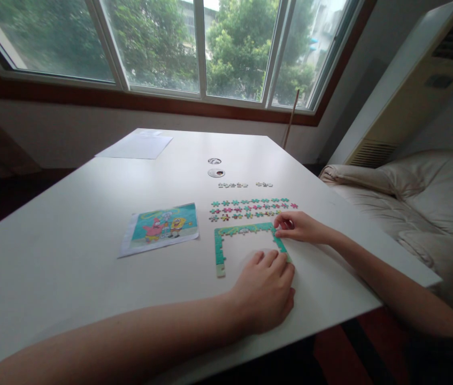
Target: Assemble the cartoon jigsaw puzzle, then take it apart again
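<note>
A partly joined jigsaw puzzle [220, 251] lies flat on the white table. Its green border pieces run along the left, top and right sides around a bare middle. My left hand [268, 289] rests over the lower right part, its fingers bent together over the right side and hiding the pieces there. At the top right corner, my right hand [300, 227] has its thumb and curled fingers closed on the border. Just above the puzzle, loose jigsaw pieces [246, 209] lie in three rows, green, pink and yellow.
Left of the puzzle lies a picture sheet [164, 227] with cartoon figures. Pale pieces [232, 185] form a short row farther back, behind them two round objects [216, 172]. White paper [141, 145] lies at the table's [69, 235] far left. A sofa [402, 198] stands right.
</note>
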A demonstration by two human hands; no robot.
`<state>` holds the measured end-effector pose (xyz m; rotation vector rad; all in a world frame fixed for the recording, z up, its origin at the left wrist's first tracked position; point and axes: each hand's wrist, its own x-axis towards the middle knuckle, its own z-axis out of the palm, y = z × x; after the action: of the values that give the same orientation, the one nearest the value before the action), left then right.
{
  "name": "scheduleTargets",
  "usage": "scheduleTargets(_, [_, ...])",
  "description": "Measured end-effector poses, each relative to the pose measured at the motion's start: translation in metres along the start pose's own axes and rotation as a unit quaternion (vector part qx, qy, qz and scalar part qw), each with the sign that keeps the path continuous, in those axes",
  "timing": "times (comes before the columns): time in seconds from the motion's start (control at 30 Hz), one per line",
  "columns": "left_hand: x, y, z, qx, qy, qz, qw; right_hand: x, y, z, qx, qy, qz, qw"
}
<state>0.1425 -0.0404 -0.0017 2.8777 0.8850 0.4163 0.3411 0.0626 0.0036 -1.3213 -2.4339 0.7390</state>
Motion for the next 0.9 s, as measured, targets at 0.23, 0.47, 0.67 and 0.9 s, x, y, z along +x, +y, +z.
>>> scheduleTargets(0.23, [0.000,0.000,-0.003,-0.002,0.001,0.002,1.000,-0.002,-0.001,-0.001,-0.048,0.029,-0.042,0.998])
scheduleTargets(0.47, [-0.001,0.000,0.000,-0.001,0.006,0.002,1.000,-0.006,-0.003,-0.001,-0.086,0.031,-0.082,0.992])
scheduleTargets(0.67, [0.000,-0.001,-0.002,0.009,0.000,0.008,1.000,-0.007,-0.006,-0.003,-0.105,0.028,-0.117,0.987])
scheduleTargets(0.9, [-0.001,-0.002,-0.007,0.053,-0.006,0.043,0.998,-0.010,-0.005,-0.016,-0.081,0.023,-0.110,0.990])
